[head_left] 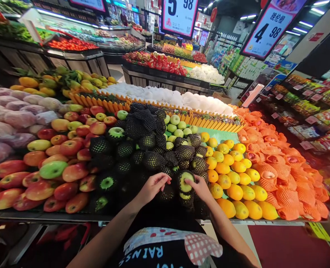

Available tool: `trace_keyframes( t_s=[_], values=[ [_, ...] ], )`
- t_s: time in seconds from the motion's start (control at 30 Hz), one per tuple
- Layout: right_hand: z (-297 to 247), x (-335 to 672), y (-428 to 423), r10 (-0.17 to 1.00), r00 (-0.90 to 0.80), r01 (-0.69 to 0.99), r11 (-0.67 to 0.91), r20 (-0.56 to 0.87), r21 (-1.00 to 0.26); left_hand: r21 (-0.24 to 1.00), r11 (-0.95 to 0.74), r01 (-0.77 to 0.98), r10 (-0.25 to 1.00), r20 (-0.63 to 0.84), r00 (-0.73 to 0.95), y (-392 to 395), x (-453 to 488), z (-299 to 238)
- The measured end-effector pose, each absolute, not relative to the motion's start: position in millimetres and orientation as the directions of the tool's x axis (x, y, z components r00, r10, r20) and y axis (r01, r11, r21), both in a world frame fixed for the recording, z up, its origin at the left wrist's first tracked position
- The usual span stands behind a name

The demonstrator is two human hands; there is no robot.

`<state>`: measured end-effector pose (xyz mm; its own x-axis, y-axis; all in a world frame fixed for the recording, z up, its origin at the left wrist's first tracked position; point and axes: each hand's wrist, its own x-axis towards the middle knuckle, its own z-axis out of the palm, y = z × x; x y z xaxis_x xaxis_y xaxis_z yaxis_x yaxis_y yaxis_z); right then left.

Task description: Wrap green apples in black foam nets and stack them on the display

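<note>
My right hand [200, 189] is closed on a green apple [186, 180] in a black foam net, its thumb resting on the bare green skin at the net's opening. Just to the left, my left hand [153, 188] hovers over the pile with curled fingers and the thumb against them; whether anything is in them is hidden. Around both hands lie several more netted green apples [153, 160]. A heap of loose black foam nets [142, 123] sits on top of the pile, farther back. Bare green apples [177, 124] lie behind.
Red apples [70, 149] fill the left side, with wrapped fruit [11, 115] beyond. Oranges [231, 167] and orange-netted fruit [279, 167] lie to the right. A low yellow fence [206, 121] edges the back. Price screens [178, 16] hang overhead.
</note>
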<state>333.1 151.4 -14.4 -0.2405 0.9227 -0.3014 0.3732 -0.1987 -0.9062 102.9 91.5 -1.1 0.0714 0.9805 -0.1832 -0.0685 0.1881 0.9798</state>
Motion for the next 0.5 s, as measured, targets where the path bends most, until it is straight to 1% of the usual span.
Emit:
trace_keyframes(
  t_s=[0.07, 0.13, 0.2, 0.3, 0.37, 0.43, 0.5],
  values=[
    [-13.6, 329.4, 175.0, 0.910, -0.250, 0.569, -0.138, -0.330, -0.811, 0.987, 0.157, -0.044, 0.988, -0.157, -0.001, 92.8, 91.0, 2.9],
    [-15.2, 324.1, 193.8, 0.873, -0.287, 0.688, -0.098, -0.394, -0.719, 0.990, 0.138, -0.005, 0.988, -0.138, -0.070, 92.7, 78.6, 5.9],
    [-17.6, 317.8, 207.5, 0.814, -0.330, 0.771, -0.060, -0.477, -0.634, 0.992, 0.122, 0.018, 0.985, -0.119, -0.128, 91.8, 67.1, 7.1],
    [-17.7, 308.2, 220.3, 0.733, -0.364, 0.850, 0.010, -0.575, -0.526, 0.993, 0.116, 0.014, 0.975, -0.111, -0.193, 91.2, 53.8, 6.1],
    [-12.7, 302.8, 224.6, 0.694, -0.380, 0.882, 0.073, -0.611, -0.465, 0.992, 0.126, 0.007, 0.967, -0.121, -0.226, 92.3, 47.9, 4.0],
    [-2.5, 298.9, 226.1, 0.683, -0.393, 0.901, 0.151, -0.616, -0.407, 0.990, 0.144, -0.009, 0.960, -0.142, -0.241, 95.0, 43.9, 0.6],
    [12.9, 296.5, 227.3, 0.697, -0.406, 0.907, 0.230, -0.591, -0.352, 0.985, 0.166, -0.039, 0.954, -0.170, -0.248, 98.9, 40.6, -4.1]
  ],
)
